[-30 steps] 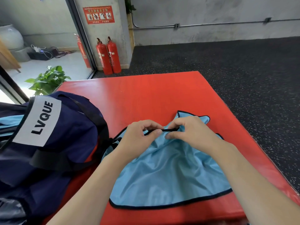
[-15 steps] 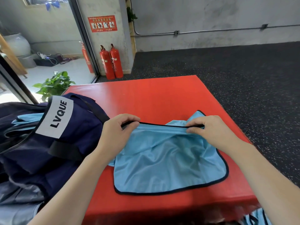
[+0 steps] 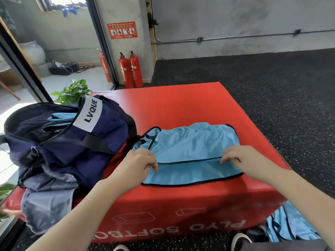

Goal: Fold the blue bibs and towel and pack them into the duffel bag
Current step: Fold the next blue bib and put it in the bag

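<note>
A light blue bib (image 3: 192,145) with black trim lies on the red soft box (image 3: 181,105), folded so that one trimmed edge runs across its near half. My left hand (image 3: 139,163) pinches the left end of that edge and my right hand (image 3: 241,160) pinches the right end, both low on the bib. The navy duffel bag (image 3: 101,127), labelled LVQUE, sits open on the left of the box, touching the bib's left corner. Light blue fabric (image 3: 61,116) shows inside the bag's opening.
More blue bibs (image 3: 290,225) lie on the floor at the box's near right corner, by my shoes. Grey-blue cloth (image 3: 47,196) hangs off the box under the bag. Fire extinguishers (image 3: 130,69) and a plant (image 3: 72,91) stand beyond the box.
My hands spread apart along the bib's far trimmed edge, then drew it toward me over the cloth, folding the bib. The view rose and pulled back.
</note>
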`<state>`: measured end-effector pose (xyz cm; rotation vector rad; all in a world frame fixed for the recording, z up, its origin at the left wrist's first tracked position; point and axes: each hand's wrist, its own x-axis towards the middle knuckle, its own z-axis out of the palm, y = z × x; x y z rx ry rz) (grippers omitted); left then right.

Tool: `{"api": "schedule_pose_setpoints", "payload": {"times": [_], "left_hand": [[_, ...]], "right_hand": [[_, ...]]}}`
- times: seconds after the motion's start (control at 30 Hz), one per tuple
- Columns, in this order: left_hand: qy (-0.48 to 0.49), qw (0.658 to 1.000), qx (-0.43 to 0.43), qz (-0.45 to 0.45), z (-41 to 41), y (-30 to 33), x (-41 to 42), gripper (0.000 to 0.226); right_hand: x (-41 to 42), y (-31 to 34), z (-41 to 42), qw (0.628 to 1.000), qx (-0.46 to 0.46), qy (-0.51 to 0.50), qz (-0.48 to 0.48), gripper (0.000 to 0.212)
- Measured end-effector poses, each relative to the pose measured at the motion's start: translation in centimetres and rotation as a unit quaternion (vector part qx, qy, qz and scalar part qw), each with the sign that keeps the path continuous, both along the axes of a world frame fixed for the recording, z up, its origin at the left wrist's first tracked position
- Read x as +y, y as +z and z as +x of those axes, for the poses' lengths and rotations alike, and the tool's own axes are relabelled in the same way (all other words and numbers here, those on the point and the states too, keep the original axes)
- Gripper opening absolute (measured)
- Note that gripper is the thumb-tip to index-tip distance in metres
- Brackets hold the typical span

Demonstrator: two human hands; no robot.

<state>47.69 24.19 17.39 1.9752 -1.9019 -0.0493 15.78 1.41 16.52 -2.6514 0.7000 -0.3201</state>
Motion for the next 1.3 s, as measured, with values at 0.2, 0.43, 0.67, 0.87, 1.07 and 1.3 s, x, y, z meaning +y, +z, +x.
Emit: {"api": "schedule_pose_setpoints", "payload": {"times": [0.2, 0.43, 0.67, 0.87, 1.07, 1.3], "left_hand": [[0.012, 0.997, -0.041, 0.066, -0.5, -2.8, 2.0, 0.033], [0.019, 0.999, 0.005, 0.048, -1.3, -4.0, 3.1, 0.032], [0.035, 0.998, -0.007, 0.043, -1.6, -3.9, 3.3, 0.049], [0.055, 0.998, -0.032, 0.010, -1.9, -4.5, 3.0, 0.026], [0.100, 0.985, -0.133, -0.040, -1.8, -5.9, 2.3, 0.026], [0.141, 0.982, -0.086, -0.087, -0.7, -4.7, 2.5, 0.031]], "right_hand": [[1.6, -2.3, -2.3, 0.994, 0.064, 0.041, -0.073, 0.024], [2.3, -2.3, -3.9, 0.982, 0.068, 0.057, -0.168, 0.027], [2.3, -2.8, -3.0, 0.980, 0.025, 0.044, -0.193, 0.007], [2.0, -1.6, -2.6, 0.998, 0.012, -0.059, 0.012, 0.009], [1.7, -1.0, -2.4, 0.997, 0.061, -0.052, -0.010, 0.016], [1.4, -1.9, -2.5, 0.984, 0.053, -0.007, -0.169, 0.023]]}}
